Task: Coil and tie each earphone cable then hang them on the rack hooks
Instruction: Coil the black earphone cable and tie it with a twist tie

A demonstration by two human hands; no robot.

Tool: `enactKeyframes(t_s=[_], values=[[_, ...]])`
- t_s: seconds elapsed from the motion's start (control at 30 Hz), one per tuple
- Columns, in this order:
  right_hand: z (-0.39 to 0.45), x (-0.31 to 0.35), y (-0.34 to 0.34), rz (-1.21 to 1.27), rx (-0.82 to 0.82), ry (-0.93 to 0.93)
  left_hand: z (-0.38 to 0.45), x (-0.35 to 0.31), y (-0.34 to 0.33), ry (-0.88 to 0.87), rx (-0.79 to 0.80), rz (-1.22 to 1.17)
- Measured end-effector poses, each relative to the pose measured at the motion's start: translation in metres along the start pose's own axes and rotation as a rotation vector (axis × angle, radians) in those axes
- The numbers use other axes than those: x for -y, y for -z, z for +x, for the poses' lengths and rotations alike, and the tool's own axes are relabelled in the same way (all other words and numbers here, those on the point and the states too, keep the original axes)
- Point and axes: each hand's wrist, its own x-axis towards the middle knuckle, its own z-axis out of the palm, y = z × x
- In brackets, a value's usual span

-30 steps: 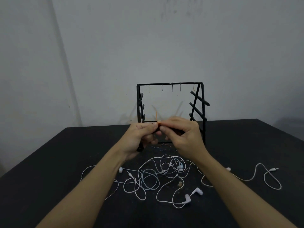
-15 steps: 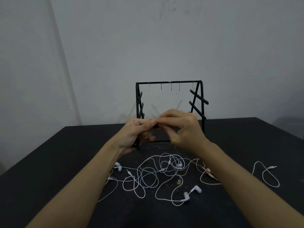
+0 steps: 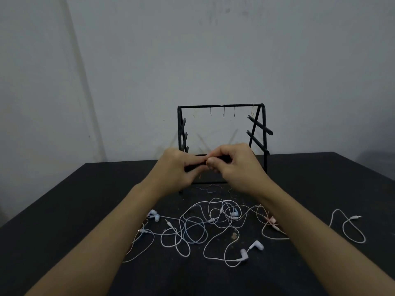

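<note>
My left hand [image 3: 175, 169] and my right hand [image 3: 235, 167] meet fingertip to fingertip just in front of the black rack [image 3: 264, 133]. My left hand grips a small dark cable bundle [image 3: 193, 168]. The fingers of my right hand pinch a thin orange twist tie [image 3: 206, 161] at that bundle. Most of the bundle is hidden inside my hands. Several small hooks [image 3: 223, 112] hang bare from the rack's top bar. Loose white earphones [image 3: 192, 229] lie tangled on the black table [image 3: 64, 210] below my forearms.
A pair of white earbuds [image 3: 252, 247] lies at the near side of the tangle. Partly under my right forearm is a pinkish earphone [image 3: 271, 221]. A separate white cable with its jack [image 3: 352, 229] lies at the right. Thin loose ties [image 3: 210, 189] lie by the rack's base.
Both hands have stayed pressed together and risen slightly in front of the rack. The tie end that stuck up above my fingers one second ago no longer shows.
</note>
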Motion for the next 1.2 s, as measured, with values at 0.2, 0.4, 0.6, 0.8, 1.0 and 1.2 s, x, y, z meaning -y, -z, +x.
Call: enactKeyframes(t_s=[0.2,0.4,0.6,0.8,1.0,1.2], values=[[0.008,0.0,0.005,0.073,0.11,-0.124,-0.006,0.007,-0.014,0.019,-0.042,0.152],[0.002,-0.015,-0.002,0.528,0.019,-0.19,-0.014,0.003,-0.019,0.365,-0.057,-0.214],[0.005,-0.013,-0.007,0.469,-0.034,-0.182,-0.015,-0.01,-0.027,0.524,-0.265,-0.494],[0.005,-0.015,-0.013,0.421,-0.074,-0.178,-0.012,-0.012,-0.025,0.5,-0.293,-0.458],[0.005,-0.012,-0.015,0.461,-0.058,-0.166,-0.011,-0.013,-0.02,0.469,-0.282,-0.374],[0.007,-0.015,-0.014,0.441,-0.082,-0.176,-0.013,-0.015,-0.018,0.517,-0.283,-0.389]])
